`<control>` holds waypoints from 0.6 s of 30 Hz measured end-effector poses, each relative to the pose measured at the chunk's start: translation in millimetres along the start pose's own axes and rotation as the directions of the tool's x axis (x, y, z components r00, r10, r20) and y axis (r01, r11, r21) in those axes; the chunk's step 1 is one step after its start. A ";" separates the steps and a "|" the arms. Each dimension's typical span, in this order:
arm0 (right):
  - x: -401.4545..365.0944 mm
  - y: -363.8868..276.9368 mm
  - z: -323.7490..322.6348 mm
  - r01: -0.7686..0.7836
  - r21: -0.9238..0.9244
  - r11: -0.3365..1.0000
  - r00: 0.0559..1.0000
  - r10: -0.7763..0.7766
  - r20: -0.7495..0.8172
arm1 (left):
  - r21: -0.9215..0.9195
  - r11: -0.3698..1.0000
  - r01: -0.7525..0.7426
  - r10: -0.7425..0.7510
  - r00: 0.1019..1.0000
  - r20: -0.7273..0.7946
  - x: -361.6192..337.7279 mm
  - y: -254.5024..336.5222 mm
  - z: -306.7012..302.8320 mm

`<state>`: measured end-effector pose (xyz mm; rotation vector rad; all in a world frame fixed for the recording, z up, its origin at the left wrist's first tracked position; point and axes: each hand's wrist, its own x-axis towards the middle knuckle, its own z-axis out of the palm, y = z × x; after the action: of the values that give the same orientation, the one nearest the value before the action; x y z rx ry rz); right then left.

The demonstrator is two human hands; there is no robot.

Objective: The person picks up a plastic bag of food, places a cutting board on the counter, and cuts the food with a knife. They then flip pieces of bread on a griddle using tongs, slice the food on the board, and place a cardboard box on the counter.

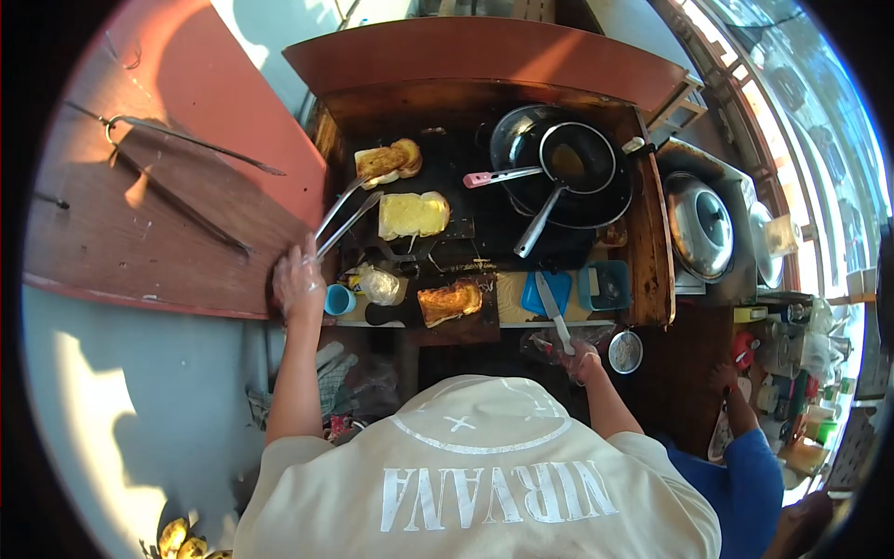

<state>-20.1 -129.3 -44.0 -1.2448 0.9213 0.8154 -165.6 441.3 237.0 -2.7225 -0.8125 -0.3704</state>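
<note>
My left hand, in a clear plastic glove, grips metal tongs with the arms spread. One tip reaches the browned toast on the dark griddle; the other ends near a pale yellow slice of bread. In my right hand, also gloved, is a knife held by its white handle. Its blade points away from me and overlaps a blue flat piece. Between my hands, a golden-brown toast lies on a wooden board.
A small pan rests inside a large black wok at the back right, with pink-handled tongs across its rim. A blue cup and a blue container stand along the front ledge. A person in a blue sleeve is at right.
</note>
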 end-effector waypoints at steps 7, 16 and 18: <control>0.4 -6.4 -1.7 -0.055 0.055 0.997 0.998 0.056 -0.018 | -0.479 0.267 0.836 -0.171 0.530 0.830 -86.5 -51.7 -1.2; 4.0 -8.2 -4.6 -0.045 0.069 0.997 0.998 0.048 -0.039 | -0.439 0.075 0.895 0.065 0.435 0.898 -68.6 -45.6 17.5; -5.5 -12.1 1.1 -0.029 0.080 0.996 0.999 0.032 -0.039 | -0.441 0.073 0.895 0.136 0.429 0.893 -59.0 -34.2 22.5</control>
<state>-11.3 -130.0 -33.9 -1.1843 0.9982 0.7733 -229.0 447.1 203.8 -3.6112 -2.6738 0.6809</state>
